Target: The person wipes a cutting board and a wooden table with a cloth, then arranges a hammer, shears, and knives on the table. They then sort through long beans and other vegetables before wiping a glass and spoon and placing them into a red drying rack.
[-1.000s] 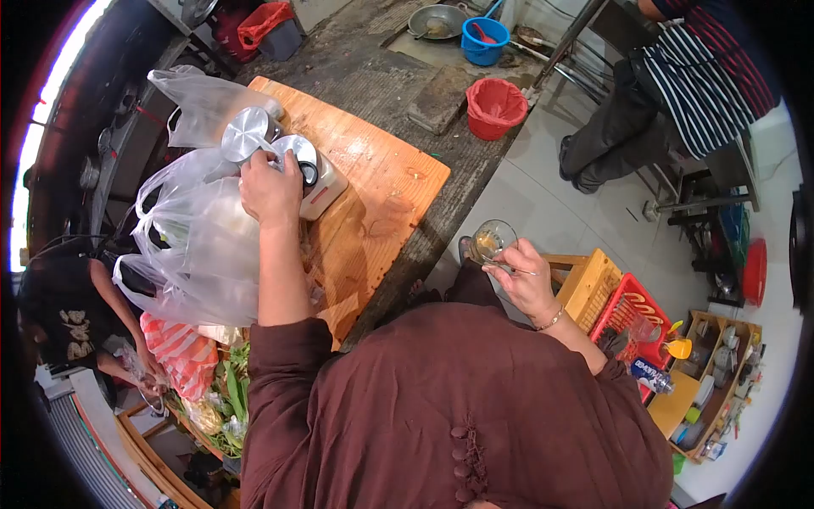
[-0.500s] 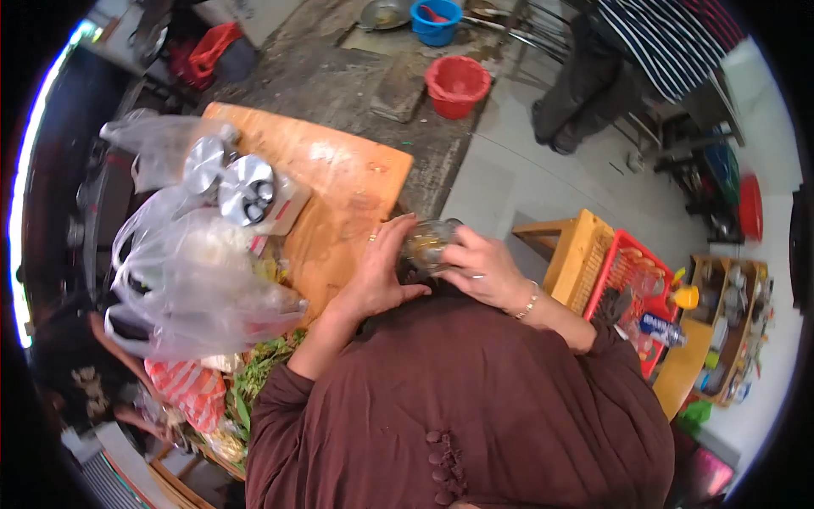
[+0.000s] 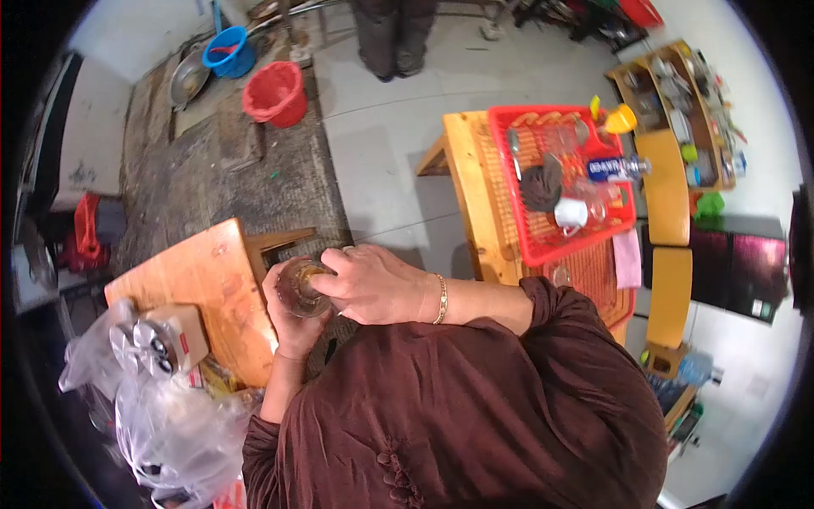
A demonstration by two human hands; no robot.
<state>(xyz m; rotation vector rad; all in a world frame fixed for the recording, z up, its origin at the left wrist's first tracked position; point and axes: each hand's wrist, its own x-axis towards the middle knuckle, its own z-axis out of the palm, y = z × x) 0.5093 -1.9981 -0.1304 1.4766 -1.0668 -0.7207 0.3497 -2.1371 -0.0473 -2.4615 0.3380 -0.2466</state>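
Beside the corner of an orange-toned wooden table [image 3: 178, 276], a person's left hand [image 3: 290, 327] was wrapped around a clear drinking glass [image 3: 293, 299], clamped on its side, while the right hand [image 3: 373, 284], a gold-toned bracelet [image 3: 442, 299] at its wrist, reached over the rim. Whether the right fingers pinched something or merely bent into the mouth could not be told. The glass sat within the left hand's curl, just beneath the right fingertips, with something yellowish showing inside. It appeared liable to slip if its smooth wall was damp or the reaching fingers pushed harder than the left hand held; a tilt could also have spilled any contents, and a drop past the table's edge might have shattered it. Farther left stood metal-lidded containers [image 3: 153, 346] near translucent plastic bags [image 3: 174, 441]; to the right, a red plastic basket [image 3: 502, 182] held a white mug [image 3: 571, 214].
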